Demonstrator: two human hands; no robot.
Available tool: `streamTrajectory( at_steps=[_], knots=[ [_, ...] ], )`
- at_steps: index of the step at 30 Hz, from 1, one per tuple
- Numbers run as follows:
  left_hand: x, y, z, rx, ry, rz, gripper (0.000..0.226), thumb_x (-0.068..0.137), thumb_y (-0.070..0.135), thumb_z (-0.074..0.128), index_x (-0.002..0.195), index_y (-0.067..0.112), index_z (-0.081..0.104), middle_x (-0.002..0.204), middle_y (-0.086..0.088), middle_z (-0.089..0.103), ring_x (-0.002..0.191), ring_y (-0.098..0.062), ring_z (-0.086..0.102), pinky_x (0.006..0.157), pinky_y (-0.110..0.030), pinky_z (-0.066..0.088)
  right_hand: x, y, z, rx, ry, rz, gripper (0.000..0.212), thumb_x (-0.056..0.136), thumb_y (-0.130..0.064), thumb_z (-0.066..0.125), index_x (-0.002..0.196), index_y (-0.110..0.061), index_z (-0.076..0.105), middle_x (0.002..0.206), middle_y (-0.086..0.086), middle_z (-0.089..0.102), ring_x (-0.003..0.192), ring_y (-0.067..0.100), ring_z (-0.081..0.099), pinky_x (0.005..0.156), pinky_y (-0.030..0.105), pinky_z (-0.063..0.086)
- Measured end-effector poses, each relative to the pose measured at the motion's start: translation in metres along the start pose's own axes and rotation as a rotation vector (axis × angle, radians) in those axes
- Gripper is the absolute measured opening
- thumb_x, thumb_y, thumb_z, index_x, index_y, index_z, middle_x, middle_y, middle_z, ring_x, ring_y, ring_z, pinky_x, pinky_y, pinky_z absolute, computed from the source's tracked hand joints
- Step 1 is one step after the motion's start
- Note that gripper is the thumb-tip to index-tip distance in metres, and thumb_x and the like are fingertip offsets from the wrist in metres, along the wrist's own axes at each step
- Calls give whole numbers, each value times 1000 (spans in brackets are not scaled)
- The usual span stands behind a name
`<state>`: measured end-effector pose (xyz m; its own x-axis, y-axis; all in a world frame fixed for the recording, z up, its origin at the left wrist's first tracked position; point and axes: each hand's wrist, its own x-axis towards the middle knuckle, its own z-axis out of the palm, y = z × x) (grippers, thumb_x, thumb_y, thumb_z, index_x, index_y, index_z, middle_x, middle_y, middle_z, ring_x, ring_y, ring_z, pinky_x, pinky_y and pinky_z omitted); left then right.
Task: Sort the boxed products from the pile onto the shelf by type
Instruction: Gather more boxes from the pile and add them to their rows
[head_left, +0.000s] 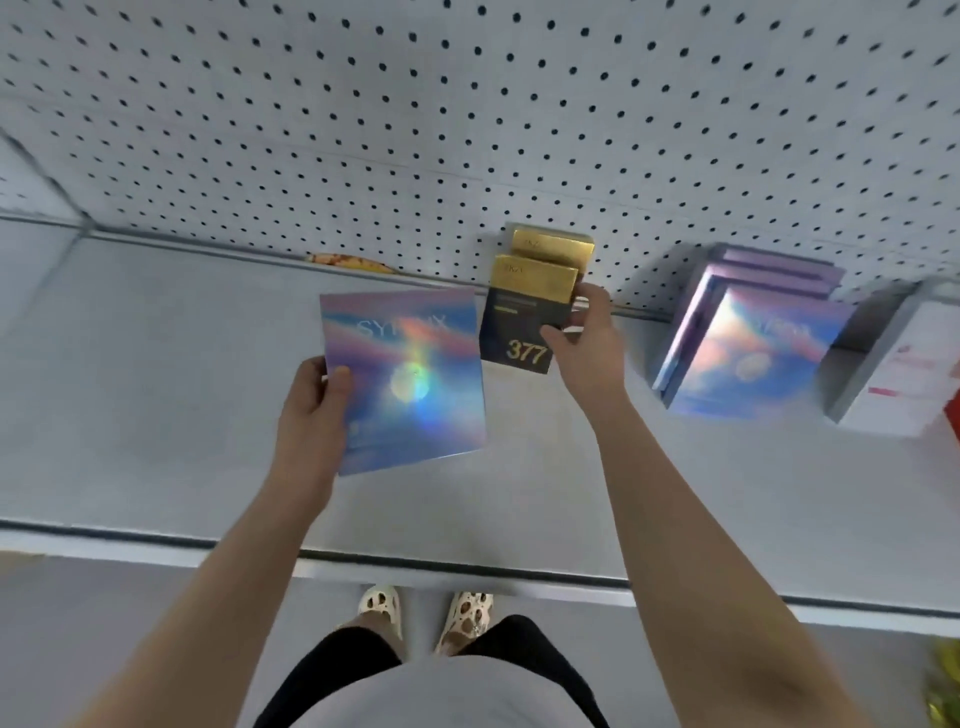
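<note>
Head view: left hand (311, 400) holds holographic box (405, 374); right hand (587, 343) grips navy-gold box (519, 332).

Bright, even, diffuse light fills the view, and shadows on the grey shelf (156, 389) are faint. The holographic box (405, 379) throws a rainbow glare at its centre. Wide-angle distortion bows the pegboard (467, 130), and motion blur softens the right-hand boxes (753, 353).

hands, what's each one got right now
Left hand: closed on the holographic box, gripped by its left edge.
Right hand: closed on the dark 377 box, at the gold-topped stack.
</note>
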<state>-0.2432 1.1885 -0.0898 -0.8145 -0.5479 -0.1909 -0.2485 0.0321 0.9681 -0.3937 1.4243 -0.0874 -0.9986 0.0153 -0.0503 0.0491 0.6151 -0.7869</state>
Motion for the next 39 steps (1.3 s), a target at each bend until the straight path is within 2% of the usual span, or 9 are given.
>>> streamTrajectory(
  at_steps=[8,12,15,18,23,30,34,37,39],
  knots=[
    [-9,10,10,7,-47,1,16,96,33,49,105,24,58,94,4,65,87,-18,59,83,-42,48,-1,3,2,-53,75,6,47,89,-24,71,127,-20,43,110,0,61,87,15,63,67,22,48],
    [-12,13,14,-17,-132,-19,16,89,44,51,97,34,60,100,-2,69,98,-29,65,93,-54,50,-16,-3,-17,-1,162,-33,24,92,-27,66,113,-23,55,99,-3,65,78,4,60,76,31,53],
    [-18,13,24,-26,-214,-17,13,91,43,53,96,35,61,100,0,70,98,-27,66,94,-59,50,-41,-15,-35,258,-18,-2,14,95,-34,63,107,-29,59,90,-3,71,82,11,67,78,34,59],
    [-33,16,46,-19,-280,6,10,100,31,50,100,29,59,96,5,70,89,-17,66,90,-54,52,-62,-11,-53,395,-209,0,28,93,-32,68,119,-25,59,88,8,71,77,12,65,69,27,57],
    [-61,19,99,7,-373,17,26,90,42,53,108,28,64,102,5,72,92,-15,66,87,-41,54,-65,28,-105,449,-205,-45,20,92,-17,69,111,-15,63,80,18,56,70,15,50,59,24,46],
    [-104,11,208,141,-503,31,31,97,15,57,115,40,57,100,18,69,76,11,62,77,-20,46,-41,102,-201,433,-86,-66,20,92,-10,69,108,-18,60,59,-10,48,59,9,41,57,20,40],
    [-118,19,258,157,-507,58,40,94,14,58,106,52,53,87,33,67,80,10,63,77,-12,46,-14,123,-228,379,-27,-106,25,91,-10,69,111,-21,60,72,-7,58,65,10,51,65,22,45],
    [-117,22,280,207,-437,99,37,84,30,55,108,58,56,93,2,69,89,-18,65,87,-38,52,5,131,-233,225,-20,-217,43,83,-18,77,122,-23,59,106,-6,66,83,10,58,76,25,49],
    [-111,17,291,230,-426,133,37,82,40,52,118,49,55,107,-9,66,97,-26,64,91,-46,51,16,135,-231,76,5,-315,53,78,-20,81,127,-24,60,116,-2,59,93,3,54,78,16,43]
  ],
)
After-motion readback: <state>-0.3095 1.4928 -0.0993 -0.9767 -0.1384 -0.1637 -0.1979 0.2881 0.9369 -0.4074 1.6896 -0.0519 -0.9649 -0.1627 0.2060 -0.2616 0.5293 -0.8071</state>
